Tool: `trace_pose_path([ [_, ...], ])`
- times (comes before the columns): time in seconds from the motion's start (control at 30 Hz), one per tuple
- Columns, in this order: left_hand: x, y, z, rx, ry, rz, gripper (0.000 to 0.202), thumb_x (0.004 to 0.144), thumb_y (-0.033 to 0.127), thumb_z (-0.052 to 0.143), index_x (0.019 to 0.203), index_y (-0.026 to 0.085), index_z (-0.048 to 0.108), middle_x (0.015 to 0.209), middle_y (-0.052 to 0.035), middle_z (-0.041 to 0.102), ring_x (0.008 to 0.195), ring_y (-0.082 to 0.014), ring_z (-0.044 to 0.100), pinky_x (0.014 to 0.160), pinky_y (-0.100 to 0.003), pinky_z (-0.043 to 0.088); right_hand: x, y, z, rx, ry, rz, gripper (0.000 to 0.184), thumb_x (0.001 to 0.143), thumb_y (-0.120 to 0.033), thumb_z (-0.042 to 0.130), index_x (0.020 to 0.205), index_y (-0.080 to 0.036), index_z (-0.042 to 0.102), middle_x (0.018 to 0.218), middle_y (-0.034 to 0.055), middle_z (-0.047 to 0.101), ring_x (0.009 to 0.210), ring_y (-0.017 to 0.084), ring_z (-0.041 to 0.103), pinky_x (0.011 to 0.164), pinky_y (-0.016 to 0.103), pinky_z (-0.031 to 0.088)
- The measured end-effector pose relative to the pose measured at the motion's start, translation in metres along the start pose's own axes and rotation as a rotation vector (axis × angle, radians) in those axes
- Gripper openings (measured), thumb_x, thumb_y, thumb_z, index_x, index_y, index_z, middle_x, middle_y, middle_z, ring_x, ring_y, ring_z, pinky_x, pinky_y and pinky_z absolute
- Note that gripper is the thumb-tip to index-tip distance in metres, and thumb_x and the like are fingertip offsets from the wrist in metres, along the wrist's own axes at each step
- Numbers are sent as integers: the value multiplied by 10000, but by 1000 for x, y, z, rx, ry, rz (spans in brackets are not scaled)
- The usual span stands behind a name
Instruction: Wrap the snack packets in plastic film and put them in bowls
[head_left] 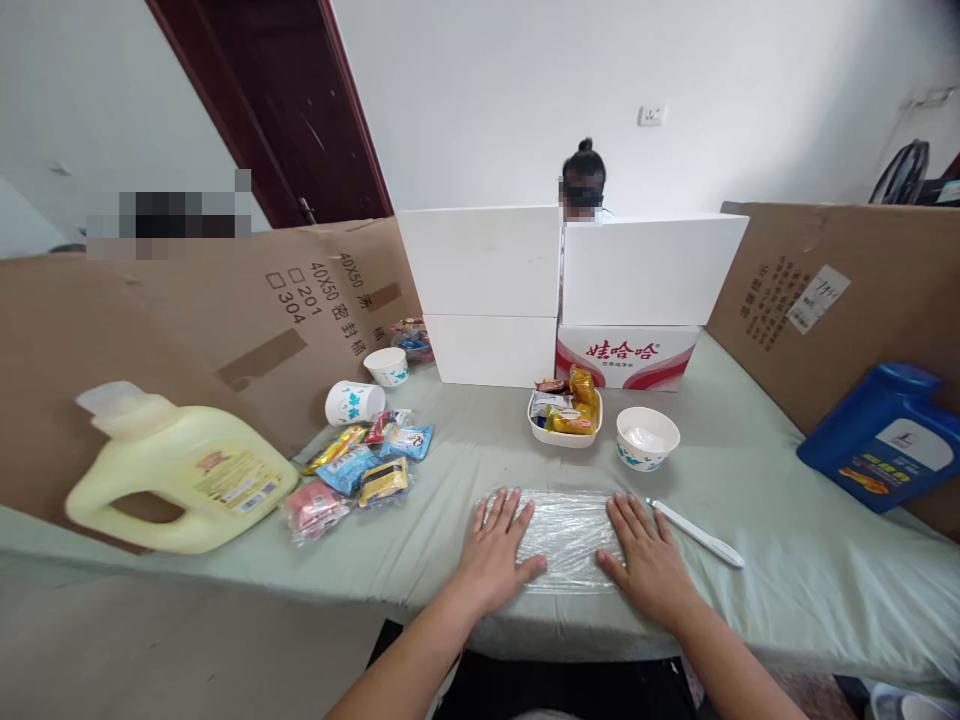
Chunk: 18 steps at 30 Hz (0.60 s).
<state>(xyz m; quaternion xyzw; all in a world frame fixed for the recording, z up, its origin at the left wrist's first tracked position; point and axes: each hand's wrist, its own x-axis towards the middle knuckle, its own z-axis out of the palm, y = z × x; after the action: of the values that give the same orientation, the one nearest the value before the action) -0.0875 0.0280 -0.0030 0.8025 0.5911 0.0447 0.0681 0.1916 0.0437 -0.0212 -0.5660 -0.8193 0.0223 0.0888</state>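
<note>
Clear plastic film (570,540) lies flat by the middle of the worktop's (476,440) front edge. From my remote view, left to right: wrapped snacks (352,468) sit toward the left edge; I have the left hand (491,560) flat on the film's left side, fingers spread wide; the right hand (652,565) lies flat at its right side, fingers likewise wide, just beside a white tool (705,541).

Fingers (520,523) spread on clear film (568,545), snack bowl (562,439) beyond
</note>
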Motion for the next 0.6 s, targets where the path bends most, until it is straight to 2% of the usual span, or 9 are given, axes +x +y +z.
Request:
trace_pose_path([
  [0.07,-6,-8,-3,21,33,-71,765,879,643,437,1490,206,290,1576,-126,184,1446,-364,124,1138,-586,143,-10,7,-4,-20,41,27,755,893,-637,357,1452,-129,369,1516,133,321,1422,325,219,1133,564,173],
  [0.13,-15,-14,-8,21,119,-73,692,904,575,446,1459,173,353,1556,-149,241,1435,-381,155,1122,-599,191,-21,10,-10,-13,101,-42,747,882,-629,405,1443,-137,388,1516,131,328,1424,333,208,1133,555,194],
  [0.2,-26,-17,-14,-17,189,45,556,922,467,476,1397,178,442,1506,-144,350,1413,-358,237,1114,-565,261,-34,9,-16,28,129,-195,721,872,-607,469,1448,-182,382,1514,102,348,1420,312,230,1135,511,237],
  [0.3,-44,-19,-22,-100,173,250,442,848,383,621,1253,216,562,1355,-116,518,1312,-313,409,1081,-500,364,-51,5,-20,99,106,-337,620,856,-537,567,1389,-241,455,1411,80,496,1312,275,423,1062,435,377],
  [0.37,-55,-22,-23,-135,150,282,499,752,368,729,1205,222,580,1281,-108,565,1243,-317,474,1045,-507,410,-60,3,-18,121,118,-319,530,844,-479,615,1310,-243,525,1279,84,597,1173,264,540,978,420,448],
  [0.43,-65,-28,-21,-154,144,295,540,719,311,755,1216,219,565,1269,-106,575,1221,-313,494,1023,-506,436,-68,3,-15,140,150,-306,436,849,-421,632,1245,-252,564,1169,74,641,1064,245,589,915,408,480],
  [0.53,-76,-38,-17,-180,158,353,428,786,176,662,1201,216,564,1263,-90,594,1220,-273,507,1025,-461,443,-78,3,-16,201,181,-321,223,902,-313,573,1119,-273,611,1046,42,655,962,204,607,852,372,492],
  [0.6,-81,-40,-17,-214,184,368,270,837,121,576,1089,213,603,1208,-73,628,1190,-241,533,1018,-421,448,-82,2,-20,266,186,-325,147,928,-252,521,1030,-267,625,993,32,653,939,188,607,836,354,490],
])
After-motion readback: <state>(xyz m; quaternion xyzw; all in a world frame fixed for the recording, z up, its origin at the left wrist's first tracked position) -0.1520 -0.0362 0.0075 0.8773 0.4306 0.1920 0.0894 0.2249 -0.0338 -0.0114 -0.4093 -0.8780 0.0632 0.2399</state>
